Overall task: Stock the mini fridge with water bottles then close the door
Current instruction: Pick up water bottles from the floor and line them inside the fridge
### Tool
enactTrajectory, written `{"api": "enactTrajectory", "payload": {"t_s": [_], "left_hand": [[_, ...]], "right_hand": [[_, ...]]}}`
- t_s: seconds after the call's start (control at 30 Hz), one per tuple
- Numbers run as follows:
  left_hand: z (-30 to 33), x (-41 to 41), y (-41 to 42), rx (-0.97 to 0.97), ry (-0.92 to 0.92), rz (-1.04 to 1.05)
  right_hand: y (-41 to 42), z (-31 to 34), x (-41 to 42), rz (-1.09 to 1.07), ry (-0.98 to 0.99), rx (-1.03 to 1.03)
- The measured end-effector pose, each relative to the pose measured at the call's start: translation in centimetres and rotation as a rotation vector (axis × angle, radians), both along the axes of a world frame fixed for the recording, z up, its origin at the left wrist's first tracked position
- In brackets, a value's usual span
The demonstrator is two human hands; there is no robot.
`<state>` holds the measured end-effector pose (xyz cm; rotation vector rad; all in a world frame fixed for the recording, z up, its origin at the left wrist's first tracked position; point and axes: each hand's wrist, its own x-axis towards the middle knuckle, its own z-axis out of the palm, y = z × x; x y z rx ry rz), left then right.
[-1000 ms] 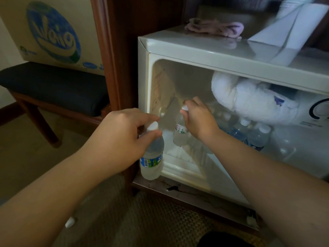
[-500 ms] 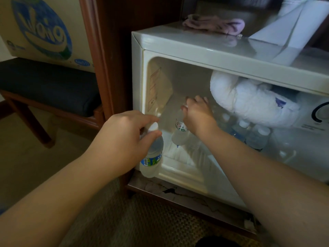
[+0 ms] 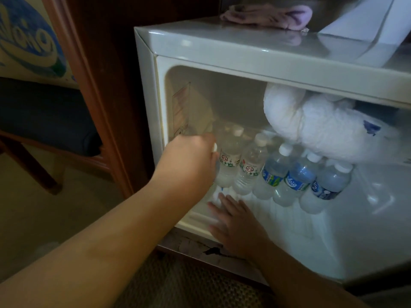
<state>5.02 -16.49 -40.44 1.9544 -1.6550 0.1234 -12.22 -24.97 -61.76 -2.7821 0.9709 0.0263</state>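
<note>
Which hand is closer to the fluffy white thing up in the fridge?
The left. The left hand is inside the fridge, lower left of the fluffy white bundle, gripping a clear water bottle. The right hand lies lower, flat on the fridge floor.

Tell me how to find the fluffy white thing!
Look inside the open cream-white mini fridge, at its upper right. The fluffy white plush bundle hangs above the row of clear plastic water bottles. It alone is soft and fuzzy; its neighbours are smooth, see-through bottles with caps.
</note>
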Motion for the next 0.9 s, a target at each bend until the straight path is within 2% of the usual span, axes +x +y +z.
{"api": "enactTrajectory", "payload": {"t_s": [0.27,0.5,0.7,0.9], "left_hand": [[-1.4,-0.7,-5.3,0.163,-0.016,0.079],[-2.0,-0.2,-8.2,0.17,-0.04,0.077],[-3.1,0.8,-10.5,0.188,0.088,0.119],[-2.0,0.9,-12.1,0.183,0.068,0.156]], "right_hand": [[-0.1,-0.3,-0.1,-0.006,-0.05,0.012],[-0.1,-0.4,-0.3,-0.013,-0.107,0.006],[-0.1,-0.8,-0.3,-0.015,-0.121,-0.025],[-0.2,-0.8,-0.4,-0.021,-0.137,-0.017]]}}
